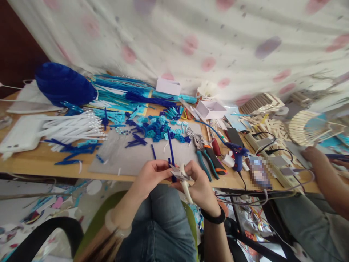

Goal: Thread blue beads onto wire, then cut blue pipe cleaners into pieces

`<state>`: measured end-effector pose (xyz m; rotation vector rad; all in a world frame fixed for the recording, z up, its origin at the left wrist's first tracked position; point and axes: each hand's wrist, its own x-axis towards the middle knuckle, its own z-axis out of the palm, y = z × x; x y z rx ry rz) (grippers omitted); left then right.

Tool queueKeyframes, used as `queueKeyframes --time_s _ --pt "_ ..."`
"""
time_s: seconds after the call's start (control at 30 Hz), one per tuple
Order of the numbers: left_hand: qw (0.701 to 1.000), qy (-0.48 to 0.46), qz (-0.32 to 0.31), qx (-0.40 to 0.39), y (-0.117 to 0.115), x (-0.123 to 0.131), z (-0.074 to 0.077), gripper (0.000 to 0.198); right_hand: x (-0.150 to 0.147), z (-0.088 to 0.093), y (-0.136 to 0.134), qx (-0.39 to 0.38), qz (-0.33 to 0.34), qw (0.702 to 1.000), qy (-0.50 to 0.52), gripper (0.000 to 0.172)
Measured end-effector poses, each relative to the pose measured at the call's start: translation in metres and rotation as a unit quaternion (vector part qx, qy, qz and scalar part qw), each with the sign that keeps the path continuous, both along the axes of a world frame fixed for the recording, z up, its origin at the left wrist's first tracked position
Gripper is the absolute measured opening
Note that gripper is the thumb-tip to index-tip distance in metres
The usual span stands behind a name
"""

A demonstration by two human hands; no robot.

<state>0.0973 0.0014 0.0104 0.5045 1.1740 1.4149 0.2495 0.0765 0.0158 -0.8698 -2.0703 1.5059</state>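
Near the table's front edge, my left hand (155, 175) pinches a dark blue pipe cleaner (171, 147) that stands up from between the fingers. My right hand (197, 182) is closed around the white handles of scissors (186, 189), whose metal blades lie at the lower part of the pipe cleaner, close to my left fingertips. Another short dark blue piece (153, 151) lies on the grey mat (131, 156). Behind my hands is a pile of blue and turquoise fuzzy flowers (156, 127).
Pliers (203, 163) and a blue glue gun (238, 156) lie right of my hands. White pipe cleaners (73, 127) and a white power bank (21, 134) are at left. Another person's hand (316, 158) is at far right, near a wooden fan (308, 127).
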Motion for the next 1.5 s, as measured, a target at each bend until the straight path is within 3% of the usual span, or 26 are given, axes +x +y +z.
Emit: queueKeyframes --time_s 0.2,0.37,0.57,0.73,0.93,1.17,1.27,1.37,1.5 --pt "0.999 0.018 0.042 0.022 0.002 0.008 0.005 0.023 0.001 -0.002 -0.001 -0.058 -0.044 0.997 0.031 0.046" --pt "0.999 0.037 0.039 -0.004 0.001 0.009 0.003 0.025 0.001 -0.007 -0.004 -0.140 -0.056 0.985 0.084 0.049" --pt "0.997 -0.069 0.028 0.016 -0.002 0.013 0.003 0.030 -0.002 -0.009 -0.007 -0.192 -0.076 0.967 0.149 0.051" --pt "0.985 -0.158 0.034 0.056 -0.003 0.018 0.000 0.036 -0.005 -0.002 -0.009 -0.164 -0.110 0.971 0.135 0.052" --pt "0.987 -0.140 0.063 0.040 0.001 0.022 0.001 0.030 -0.001 -0.004 -0.011 -0.153 -0.099 0.973 0.141 0.051" --pt "0.998 -0.062 0.027 0.019 0.002 0.015 0.008 0.024 0.013 -0.004 -0.006 0.028 -0.075 0.996 0.037 0.045" --pt "0.998 -0.067 0.016 0.012 0.002 0.017 0.009 0.019 0.014 -0.001 -0.004 0.071 -0.067 0.995 0.012 0.046" --pt "0.995 -0.092 0.018 0.015 0.003 0.020 0.010 0.019 0.011 -0.002 -0.003 0.067 -0.073 0.995 0.012 0.047" --pt "0.997 -0.074 0.034 0.008 0.003 0.015 0.007 0.023 0.009 -0.009 -0.001 -0.035 -0.052 0.997 0.043 0.053"
